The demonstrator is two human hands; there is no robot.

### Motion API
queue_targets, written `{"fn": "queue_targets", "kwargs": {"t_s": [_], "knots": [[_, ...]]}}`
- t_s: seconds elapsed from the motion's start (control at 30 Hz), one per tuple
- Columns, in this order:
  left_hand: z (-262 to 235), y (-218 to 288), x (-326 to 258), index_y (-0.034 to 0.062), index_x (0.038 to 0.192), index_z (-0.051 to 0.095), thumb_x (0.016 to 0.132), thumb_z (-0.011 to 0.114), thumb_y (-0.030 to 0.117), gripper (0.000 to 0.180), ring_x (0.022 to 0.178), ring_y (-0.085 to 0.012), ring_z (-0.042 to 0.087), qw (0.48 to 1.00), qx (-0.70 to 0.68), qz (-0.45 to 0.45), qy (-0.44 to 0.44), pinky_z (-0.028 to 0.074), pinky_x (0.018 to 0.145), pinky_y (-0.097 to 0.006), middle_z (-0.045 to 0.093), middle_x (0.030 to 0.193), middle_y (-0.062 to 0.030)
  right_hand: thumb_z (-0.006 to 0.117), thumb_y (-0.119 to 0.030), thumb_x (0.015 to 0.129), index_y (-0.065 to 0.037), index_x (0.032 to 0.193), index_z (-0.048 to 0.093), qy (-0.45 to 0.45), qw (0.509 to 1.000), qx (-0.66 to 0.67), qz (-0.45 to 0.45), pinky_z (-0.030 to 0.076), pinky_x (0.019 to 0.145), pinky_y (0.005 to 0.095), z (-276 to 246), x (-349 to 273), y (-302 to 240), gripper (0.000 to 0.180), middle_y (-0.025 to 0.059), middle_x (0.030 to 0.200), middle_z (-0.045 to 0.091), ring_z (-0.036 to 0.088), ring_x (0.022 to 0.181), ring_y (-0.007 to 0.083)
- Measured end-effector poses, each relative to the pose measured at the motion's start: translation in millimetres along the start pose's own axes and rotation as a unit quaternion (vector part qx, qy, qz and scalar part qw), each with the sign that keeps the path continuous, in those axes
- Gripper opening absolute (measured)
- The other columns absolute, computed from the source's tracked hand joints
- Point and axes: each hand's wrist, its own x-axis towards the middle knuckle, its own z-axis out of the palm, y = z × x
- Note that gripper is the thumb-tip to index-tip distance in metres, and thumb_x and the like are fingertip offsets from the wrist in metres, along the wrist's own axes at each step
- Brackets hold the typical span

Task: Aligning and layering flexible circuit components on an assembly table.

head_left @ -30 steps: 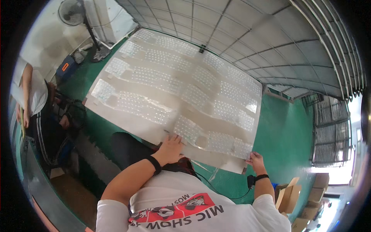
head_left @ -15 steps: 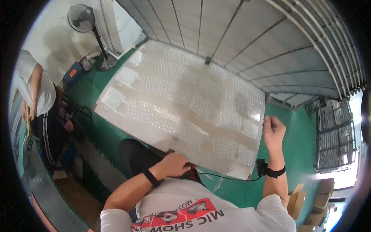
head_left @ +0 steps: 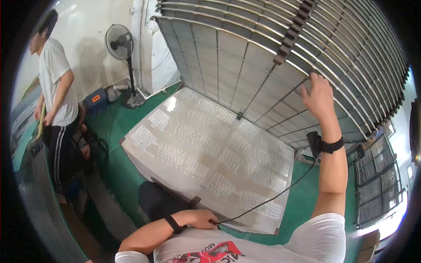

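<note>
My left hand (head_left: pixel 202 218) is low at my waist, by the near edge of a pale board (head_left: pixel 193 168) covered with patches of small clear, shiny dots. Its fingers are curled in, and what they hold, if anything, is hidden; a black cable (head_left: pixel 267 200) runs from there to a small black device (head_left: pixel 314 142) on my right wrist. My right hand (head_left: pixel 319 97) is raised at the front bar of a tilted wire rack shelf (head_left: pixel 228 52). Its thumb and fingers are apart, the fingertips close to the bar; whether they touch it I cannot tell.
Many more wire shelves (head_left: pixel 351 39) are stacked above, joined by a brown hinge strip (head_left: pixel 289 37). A person (head_left: pixel 59 87) stands at the left by a long bench. A fan (head_left: pixel 119 44) and a blue case (head_left: pixel 95 100) are behind. Another rack (head_left: pixel 377 179) stands right.
My right hand has risen from beside the board's right edge to the wire shelf's front bar. The view has tilted up, showing more of the rack. My left hand remains near my waist.
</note>
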Motion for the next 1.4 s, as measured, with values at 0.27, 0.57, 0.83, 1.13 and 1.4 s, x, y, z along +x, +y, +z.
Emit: {"fn": "queue_targets", "kwargs": {"t_s": [0.27,0.57,0.83,1.13,1.4], "knots": [[-1.7,13.2,-46.9,-0.0021,0.075,0.061,0.078,0.065,0.027,0.029,0.075,-0.0380,0.057,0.981,0.040,0.064,0.181,0.045,0.066,-0.044,0.058,0.075,-0.0188,0.055,-0.006,0.073,0.003,0.082,0.056,-0.313,0.907,0.099,-0.262,0.046,0.062,0.0491,-34.8,-53.4,-65.0,0.014,0.0255,0.068,0.057,0.058,0.070,0.0433],[5.7,28.9,-75.9,-0.0008,0.072,0.060,0.077,0.066,0.024,0.026,0.075,-0.0381,0.058,0.963,0.039,0.066,0.258,0.045,0.064,-0.045,0.059,0.074,-0.0180,0.060,-0.009,0.074,0.007,0.140,0.018,-0.585,0.751,0.100,-0.289,0.055,0.065,0.0415,52.5,-239.5,-178.7,0.080,0.0460,0.133,0.023,0.064,0.081,0.0417],[13.8,21.7,-82.5,-0.0011,0.073,0.060,0.078,0.066,0.026,0.028,0.074,-0.0392,0.057,0.958,-0.007,0.008,0.287,0.045,0.065,-0.045,0.058,0.074,-0.0187,0.065,-0.016,0.074,0.009,0.138,0.022,-0.567,0.755,0.180,-0.275,0.054,0.069,0.0423,94.7,-298.5,-202.4,0.081,0.0456,0.131,0.027,0.063,0.085,0.0421],[25.1,15.2,-101.5,-0.0003,0.083,0.063,0.080,0.064,0.028,0.029,0.078,-0.0396,0.059,0.924,-0.044,-0.099,0.366,0.047,0.069,-0.044,0.061,0.082,-0.0206,0.066,-0.035,0.078,0.008,0.107,0.050,-0.553,0.672,0.244,-0.428,0.051,0.071,0.0443,101.4,-219.6,-271.8,0.055,0.0279,0.099,0.059,0.062,0.084,0.0387],[93.3,42.6,-165.0,-0.0033,0.108,0.059,0.079,0.064,0.026,0.041,0.098,-0.0383,0.058,0.762,-0.112,-0.200,0.605,0.045,0.086,-0.044,0.061,0.104,-0.0229,0.067,-0.028,0.078,0.004,0.108,0.053,-0.214,0.547,0.486,-0.647,0.048,0.079,0.0427,-36.1,-157.4,-473.7,0.046,0.0223,0.105,0.058,0.057,0.094,0.0379]]}}
